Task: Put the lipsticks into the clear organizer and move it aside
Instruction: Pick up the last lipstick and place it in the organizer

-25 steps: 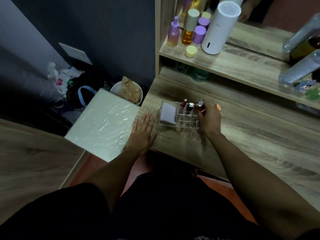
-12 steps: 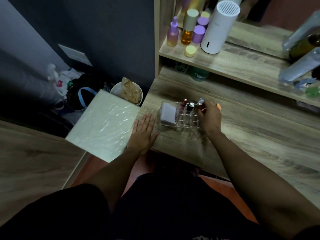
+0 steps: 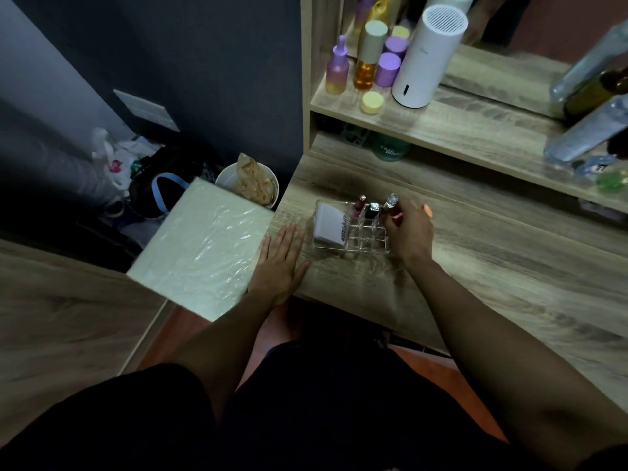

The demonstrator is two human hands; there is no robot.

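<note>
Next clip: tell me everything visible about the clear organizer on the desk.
The clear plastic grid organizer sits flat on the wooden desk, near its left front corner. It looks like transparent acrylic, split into small square slots plus one wider compartment at its left end, which holds a white pouch with dark lettering. Three lipsticks stand upright in the back row: pink, black with a silver top, and silver-capped, which the right hand grips with its fingers. The front slots look empty. The left hand lies flat nearby, not touching it.
</note>
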